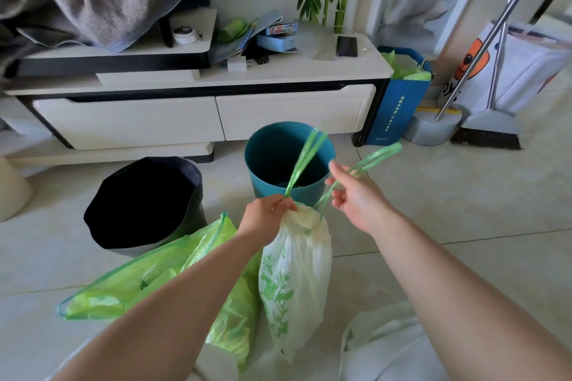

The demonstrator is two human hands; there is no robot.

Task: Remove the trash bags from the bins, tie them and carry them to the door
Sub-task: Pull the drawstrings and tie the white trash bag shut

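White bag (294, 281) untied, held just before the teal bin (269, 158).
Left hand (267, 213) clamped its neck and 1 drawstring (305, 161), right hand (356, 198) pinched the other; a slipped string or slack knot could have spilled it.

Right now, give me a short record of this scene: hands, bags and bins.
left hand: grips gathered neck of white bag and one drawstring loop
right hand: pinches the other drawstring loop
white bag: upright, no knot seen
teal bin: behind white bag, no liner visible
black-lined bin: left of teal bin
green bag: lying on floor beside it
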